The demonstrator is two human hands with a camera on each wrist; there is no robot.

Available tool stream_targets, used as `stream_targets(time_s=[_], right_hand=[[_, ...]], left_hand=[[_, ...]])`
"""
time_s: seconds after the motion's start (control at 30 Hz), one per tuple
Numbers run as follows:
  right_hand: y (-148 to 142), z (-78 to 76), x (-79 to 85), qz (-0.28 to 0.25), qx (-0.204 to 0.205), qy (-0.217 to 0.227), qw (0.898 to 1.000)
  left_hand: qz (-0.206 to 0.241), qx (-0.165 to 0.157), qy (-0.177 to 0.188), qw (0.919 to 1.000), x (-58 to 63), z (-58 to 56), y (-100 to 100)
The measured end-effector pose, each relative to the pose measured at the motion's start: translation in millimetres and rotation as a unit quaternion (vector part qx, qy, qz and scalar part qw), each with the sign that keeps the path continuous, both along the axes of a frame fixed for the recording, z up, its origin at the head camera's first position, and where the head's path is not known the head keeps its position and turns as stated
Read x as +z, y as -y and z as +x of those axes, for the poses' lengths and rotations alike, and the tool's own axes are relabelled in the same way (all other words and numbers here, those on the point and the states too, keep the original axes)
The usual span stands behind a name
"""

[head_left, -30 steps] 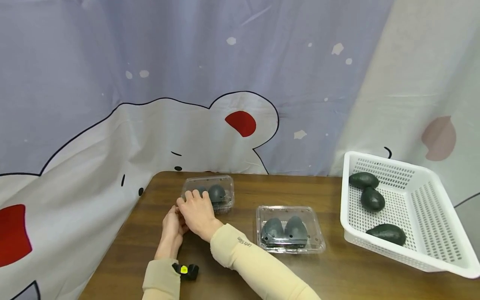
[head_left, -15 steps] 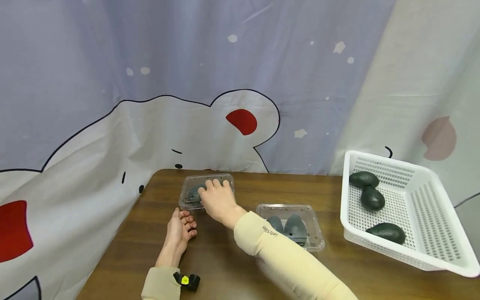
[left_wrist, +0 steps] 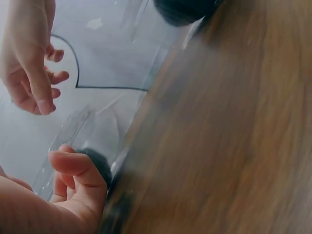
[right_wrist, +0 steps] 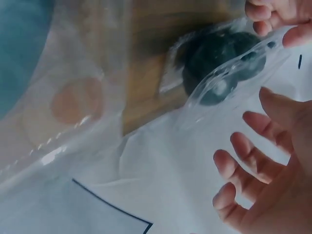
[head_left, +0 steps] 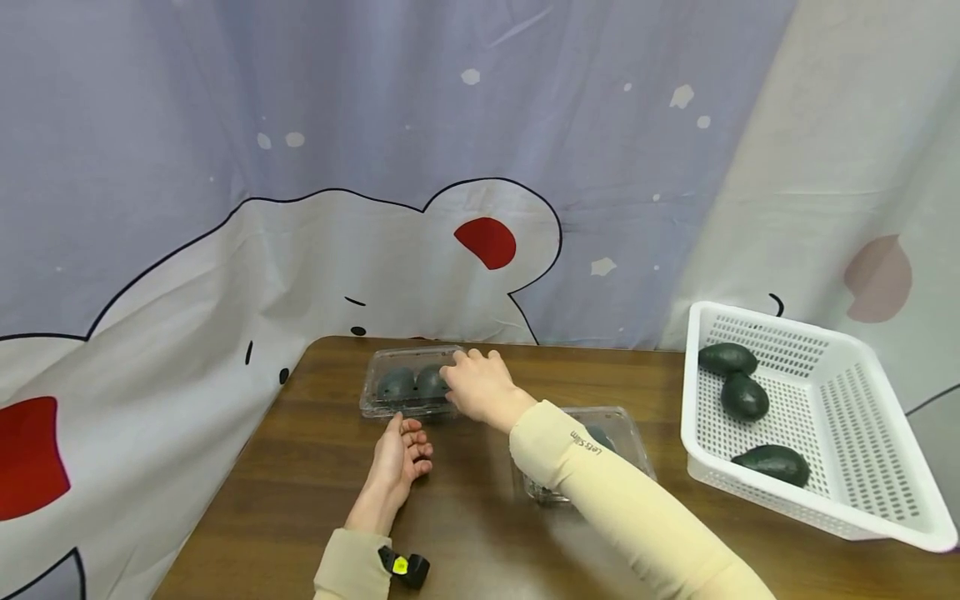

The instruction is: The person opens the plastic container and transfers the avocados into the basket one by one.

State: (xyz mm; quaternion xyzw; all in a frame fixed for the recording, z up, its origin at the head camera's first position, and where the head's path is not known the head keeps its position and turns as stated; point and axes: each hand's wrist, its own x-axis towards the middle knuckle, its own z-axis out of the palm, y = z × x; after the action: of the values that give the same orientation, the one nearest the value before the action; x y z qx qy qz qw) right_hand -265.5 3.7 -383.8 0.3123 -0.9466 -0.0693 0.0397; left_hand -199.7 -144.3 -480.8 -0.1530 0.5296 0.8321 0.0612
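Note:
A clear plastic clamshell box [head_left: 382, 367] lies at the far left of the table. Two dark green avocados [head_left: 396, 384] show through its lid. At the box's front edge is my left hand [head_left: 396, 458], palm turned inward and fingers loosely bent; whether it touches the plastic I cannot tell. My right hand [head_left: 483, 387] hovers by the box's right side. In the right wrist view that right hand [right_wrist: 273, 165] has spread, relaxed fingers with nothing between them. A second clamshell box [head_left: 626, 433] sits nearer, largely hidden behind the right sleeve, with part of an avocado visible.
On the right stands a white perforated plastic basket [head_left: 832, 408] holding three avocados, one of them an avocado [head_left: 772, 464] near the front wall. The brown wooden table [head_left: 285, 500] ends at a patterned curtain [head_left: 615, 208] behind and on the left.
My right hand has left the first box's front left corner and moved right across it. My left hand has shifted right along the front edge. The right sleeve now covers more of the second box.

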Motion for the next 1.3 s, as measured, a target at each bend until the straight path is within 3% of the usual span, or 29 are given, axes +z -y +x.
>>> stream_targets(time_s=[0.3,0.5,0.77,1.3], right_hand=[[-20,-6.0,2.4,0.003,0.056,0.027,0.998],[-22,-6.3,0.1,0.005,0.052,0.031,0.998],[-14,-7.2,-8.9,0.086,0.053,-0.008,0.995],[1,1.0,-18.2,0.165,0.112,-0.085,0.976]], left_hand=[[-0.037,-0.05,-0.012,0.998,-5.1,-5.7,-26],[-0.066,-0.061,-0.02,0.9957,-12.2,-14.0,-45],[-0.045,-0.038,-0.03,0.9978,-18.1,-22.2,-60],[-0.051,0.0,-0.04,0.9979,-19.3,-22.5,-66]])
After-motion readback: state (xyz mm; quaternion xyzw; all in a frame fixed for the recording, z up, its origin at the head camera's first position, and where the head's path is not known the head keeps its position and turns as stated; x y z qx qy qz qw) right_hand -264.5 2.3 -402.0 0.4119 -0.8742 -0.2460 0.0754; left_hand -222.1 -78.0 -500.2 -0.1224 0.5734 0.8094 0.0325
